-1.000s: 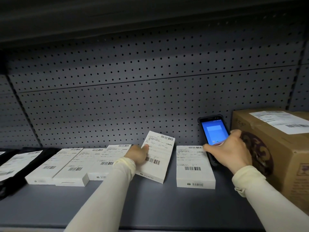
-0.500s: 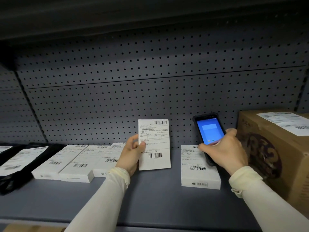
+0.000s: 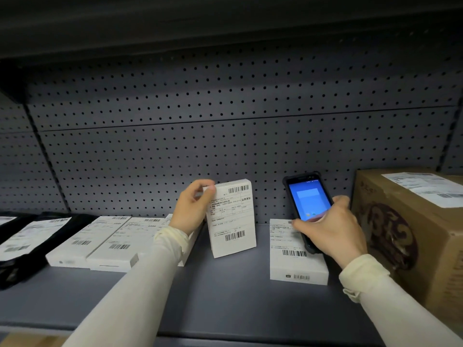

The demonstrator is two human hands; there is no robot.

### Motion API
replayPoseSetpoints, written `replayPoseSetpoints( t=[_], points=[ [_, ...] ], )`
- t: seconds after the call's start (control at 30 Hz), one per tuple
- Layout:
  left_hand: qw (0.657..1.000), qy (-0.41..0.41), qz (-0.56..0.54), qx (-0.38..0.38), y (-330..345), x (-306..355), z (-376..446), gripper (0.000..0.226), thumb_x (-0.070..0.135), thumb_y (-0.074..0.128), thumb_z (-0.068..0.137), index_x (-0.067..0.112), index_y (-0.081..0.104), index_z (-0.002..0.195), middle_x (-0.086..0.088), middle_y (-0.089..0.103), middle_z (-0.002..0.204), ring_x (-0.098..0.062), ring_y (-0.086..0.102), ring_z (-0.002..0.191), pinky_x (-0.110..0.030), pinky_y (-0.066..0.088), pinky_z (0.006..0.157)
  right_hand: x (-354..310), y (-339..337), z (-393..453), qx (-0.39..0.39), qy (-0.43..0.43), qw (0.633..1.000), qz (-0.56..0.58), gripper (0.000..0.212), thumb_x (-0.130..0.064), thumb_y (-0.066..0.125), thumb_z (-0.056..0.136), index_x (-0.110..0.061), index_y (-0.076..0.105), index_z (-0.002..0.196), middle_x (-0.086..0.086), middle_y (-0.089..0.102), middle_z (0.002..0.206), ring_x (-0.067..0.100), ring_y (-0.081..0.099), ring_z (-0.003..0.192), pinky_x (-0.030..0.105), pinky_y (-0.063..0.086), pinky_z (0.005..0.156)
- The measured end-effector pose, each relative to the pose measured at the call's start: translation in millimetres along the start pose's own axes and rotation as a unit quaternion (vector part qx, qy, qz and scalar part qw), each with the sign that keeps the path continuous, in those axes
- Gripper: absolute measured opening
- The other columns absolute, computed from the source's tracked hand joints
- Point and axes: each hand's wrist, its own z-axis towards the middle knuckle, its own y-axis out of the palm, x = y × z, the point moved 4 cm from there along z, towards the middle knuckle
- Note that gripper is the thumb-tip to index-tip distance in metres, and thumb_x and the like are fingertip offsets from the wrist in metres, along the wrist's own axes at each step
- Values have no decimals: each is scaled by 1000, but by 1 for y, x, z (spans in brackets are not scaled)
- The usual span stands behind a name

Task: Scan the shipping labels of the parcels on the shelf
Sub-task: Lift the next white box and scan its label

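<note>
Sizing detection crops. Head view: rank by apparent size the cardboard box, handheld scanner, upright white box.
1. Cardboard box, clearly largest, though cut off by the frame edge.
2. Upright white box, held by the left hand.
3. Handheld scanner, partly covered by the right hand; true extent unsure.

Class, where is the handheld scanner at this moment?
In the head view, right of centre: the scanner is in the right hand, above a flat white box, between the upright box and the cardboard carton.

white labelled parcel [image 3: 231,217] stands upright on grey shelf [image 3: 225,296].
</note>
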Motion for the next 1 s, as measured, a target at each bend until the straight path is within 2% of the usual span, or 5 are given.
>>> replayPoseSetpoints(
  t=[0.17, 0.37, 0.53, 0.8, 1.0],
  points=[
    [997, -37, 46, -47, -9, -4, 11, 16, 27, 46, 98, 20, 60, 96, 4, 64, 88, -14, 60, 78, -37, 54, 75, -6, -1, -11, -38, -8, 999, -1, 66, -36, 81, 66, -15, 31, 103, 0, 66, 86, 19, 61, 83, 31, 46, 62],
    [993, -83, 75, -41, -14, -6, 18, 19, 32, 46, 98, 18, 59, 98, 2, 64, 90, -14, 60, 80, -30, 53, 61, -21, 0, -28, -101, -17, 995, 1, 62, -36, 80, 65, -16, 33, 100, -5, 62, 80, 10, 58, 75, 28, 47, 59],
    [993, -87, 76, -37, -14, -3, 17, 19, 31, 47, 98, 18, 61, 98, 4, 66, 89, -11, 61, 80, -25, 51, 57, -36, 5, -44, -156, -25, 987, 8, 62, -37, 80, 61, -18, 34, 97, -4, 63, 81, 12, 60, 80, 35, 55, 72],
    [993, -80, 79, -39, -14, 0, 16, 17, 29, 48, 98, 18, 60, 96, 1, 62, 88, -11, 56, 77, -19, 49, 50, -52, 12, -64, -170, -49, 984, -8, 64, -40, 78, 57, -20, 34, 98, -6, 64, 82, 7, 56, 81, 36, 55, 77],
    [992, -90, 80, -45, -15, -1, 18, 17, 30, 48, 97, 18, 60, 95, -6, 66, 96, -19, 61, 87, -28, 52, 61, -52, 9, -70, -170, -41, 984, -15, 61, -39, 77, 59, -19, 37, 99, -5, 60, 81, 13, 60, 78, 34, 56, 71]
  ],
)
